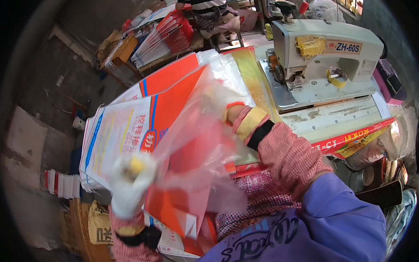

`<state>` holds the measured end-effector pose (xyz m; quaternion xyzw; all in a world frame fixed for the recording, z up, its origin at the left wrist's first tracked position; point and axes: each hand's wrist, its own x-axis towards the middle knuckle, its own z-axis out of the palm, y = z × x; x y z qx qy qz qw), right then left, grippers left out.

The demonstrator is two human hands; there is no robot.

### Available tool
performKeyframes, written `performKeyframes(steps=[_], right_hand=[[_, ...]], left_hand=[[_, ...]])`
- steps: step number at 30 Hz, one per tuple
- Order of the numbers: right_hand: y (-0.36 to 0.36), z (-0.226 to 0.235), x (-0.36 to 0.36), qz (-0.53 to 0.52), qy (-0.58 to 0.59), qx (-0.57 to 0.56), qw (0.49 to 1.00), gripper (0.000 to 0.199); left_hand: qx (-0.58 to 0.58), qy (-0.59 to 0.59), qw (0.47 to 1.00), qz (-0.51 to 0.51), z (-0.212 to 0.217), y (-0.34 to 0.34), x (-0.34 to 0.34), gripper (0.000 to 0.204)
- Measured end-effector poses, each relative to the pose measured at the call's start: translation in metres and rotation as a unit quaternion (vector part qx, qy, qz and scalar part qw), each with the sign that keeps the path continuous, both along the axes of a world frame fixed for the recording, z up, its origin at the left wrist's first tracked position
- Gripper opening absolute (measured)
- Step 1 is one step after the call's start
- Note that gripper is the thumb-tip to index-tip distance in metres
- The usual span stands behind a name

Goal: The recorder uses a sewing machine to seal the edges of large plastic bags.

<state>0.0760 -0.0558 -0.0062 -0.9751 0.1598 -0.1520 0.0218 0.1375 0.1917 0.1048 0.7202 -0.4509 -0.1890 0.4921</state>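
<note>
A clear plastic liner bag spreads, smeared by motion, over a stack of printed white and orange woven sacks. My left hand, in a white glove with a yellow patch, is over the left part of the stack, beside the film's edge; blur hides its fingers. My right hand reaches to the film's upper end, near more clear plastic bags. Its fingers are blurred too, so I cannot make out either grip. Checked sleeve covers with dark bands are on both forearms.
An industrial sewing machine stands at the right, a tape roll on its bed. Bundled sacks lie on a far table, with another person behind. A white stack is at the left, a purple box far right.
</note>
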Motion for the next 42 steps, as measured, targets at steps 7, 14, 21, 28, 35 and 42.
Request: performKeyframes(steps=[7,14,21,28,35,42], right_hand=[[0.008,-0.020,-0.040,-0.171,-0.243,0.225,0.928,0.016],[0.032,-0.017,-0.006,-0.045,-0.125,0.175,0.976,0.057],[0.042,-0.011,0.006,-0.039,-0.142,0.269,0.952,0.058],[0.052,-0.012,-0.014,0.017,-0.188,0.546,0.816,0.049],[0.066,-0.012,-0.007,0.039,-0.172,0.602,0.779,0.044],[0.080,-0.023,0.017,0.125,-0.038,0.413,0.901,0.044]], left_hand=[[0.332,-0.164,0.896,-0.244,0.011,0.065,0.032,0.018],[-0.123,-0.655,0.745,0.038,0.166,-0.009,0.034,0.032],[0.068,-0.629,0.705,-0.321,0.069,-0.152,-0.046,0.065],[0.117,-0.788,0.540,-0.272,-0.024,-0.192,-0.039,0.025],[0.267,-0.733,0.609,-0.143,0.019,-0.222,-0.002,0.024],[0.281,-0.820,0.498,-0.025,0.063,-0.262,0.018,0.019]])
